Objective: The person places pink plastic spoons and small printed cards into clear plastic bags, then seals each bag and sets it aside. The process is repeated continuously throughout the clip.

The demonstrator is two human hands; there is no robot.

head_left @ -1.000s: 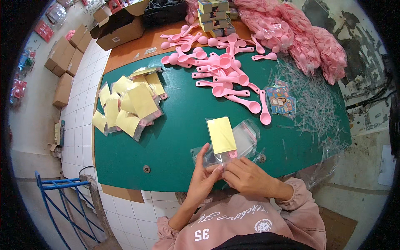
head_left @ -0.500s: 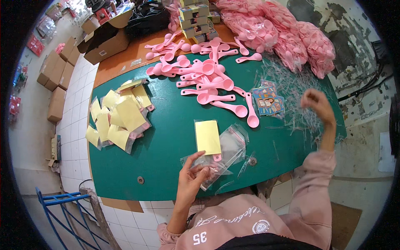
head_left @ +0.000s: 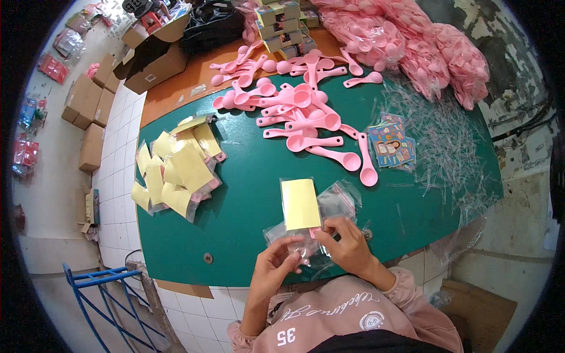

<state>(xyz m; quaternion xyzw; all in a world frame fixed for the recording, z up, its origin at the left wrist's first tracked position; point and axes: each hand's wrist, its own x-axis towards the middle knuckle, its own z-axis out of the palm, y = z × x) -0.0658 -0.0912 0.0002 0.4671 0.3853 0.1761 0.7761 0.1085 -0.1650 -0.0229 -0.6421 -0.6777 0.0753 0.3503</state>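
Observation:
Close to the table's near edge lies a clear plastic bag with a yellow card (head_left: 301,203) in its far part and a pink spoon handle (head_left: 315,232) showing below the card. My left hand (head_left: 275,266) pinches the near end of this bag between thumb and fingers. On the bag's right side my right hand (head_left: 348,246) is closed, fingertips at the spoon handle and the plastic around it. The spoon's bowl is mostly hidden by clear film and fingers. More clear plastic bags (head_left: 340,201) lie beneath and to the right.
Loose pink measuring spoons (head_left: 312,120) pile at the table's middle. Filled bags with yellow cards (head_left: 187,167) lie left. Blue printed cards (head_left: 391,147) and clear plastic strips (head_left: 450,141) are right. Big bags of spoons (head_left: 412,53), stacked cards (head_left: 279,26) and a cardboard box (head_left: 156,70) stand behind.
My right hand has come from above the plastic strips at the right to the bag, closing beside the spoon handle. My left hand keeps its hold. The view has shifted slightly.

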